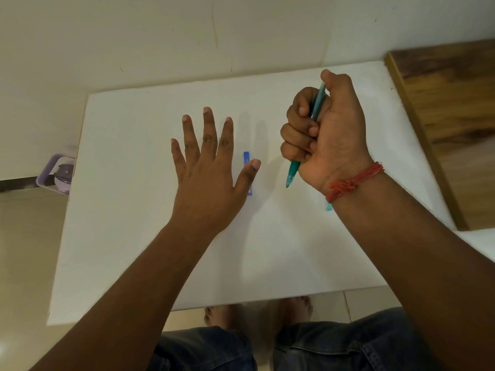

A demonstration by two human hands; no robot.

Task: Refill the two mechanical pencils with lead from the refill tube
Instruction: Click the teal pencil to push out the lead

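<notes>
teal pencil [308,135] sits in our right hand's [325,135] fist; our left hand [207,167], fingers spread, should grab the blue lead tube [247,160] next.

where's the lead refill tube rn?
Head view: the blue refill tube lies on the white table near centre, partly under the left hand's thumb, left of the pencil-holding right hand.

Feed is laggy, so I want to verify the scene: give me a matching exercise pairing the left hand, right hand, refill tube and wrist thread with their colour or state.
Things:
1. left hand
2. right hand
3. refill tube
4. wrist thread

States:
A. red
B. blue, lying on the white table
C. fingers spread, holding nothing
D. gripping a teal mechanical pencil, tip down

Pairs: 1-C, 2-D, 3-B, 4-A
</notes>
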